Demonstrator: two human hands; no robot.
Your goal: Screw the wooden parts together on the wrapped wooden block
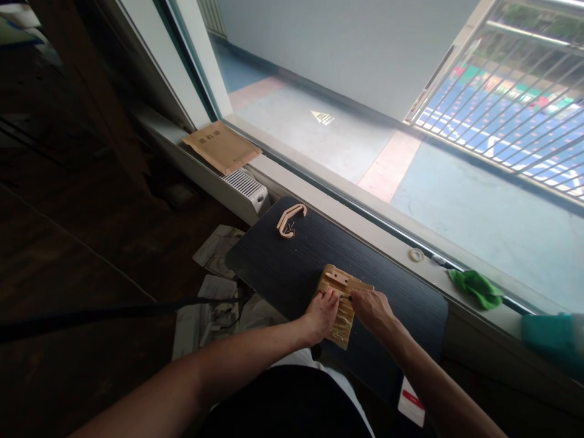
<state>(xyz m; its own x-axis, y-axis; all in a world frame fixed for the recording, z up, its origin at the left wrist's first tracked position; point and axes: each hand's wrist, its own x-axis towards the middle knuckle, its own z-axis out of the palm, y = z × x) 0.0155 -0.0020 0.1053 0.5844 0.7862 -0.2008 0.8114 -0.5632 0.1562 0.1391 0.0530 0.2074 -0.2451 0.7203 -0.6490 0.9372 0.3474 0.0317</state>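
Note:
A light wooden piece with two dark holes lies on the black table, on top of a yellowish, shiny wrapped slab. My left hand is closed, its fingertips pressing on the wood from the left. From the right, my right hand wraps round what looks like a small screwdriver; its dark end and thin shaft point toward my left fingers. Most of the handle is hidden in the fist. Two curved wooden handles lie at the table's far left, with several small screws beside them.
The black table stands against a window sill. On the sill are a tape roll, a green cloth and a teal container. A brown envelope rests on a white heater. Packaging lies below, left.

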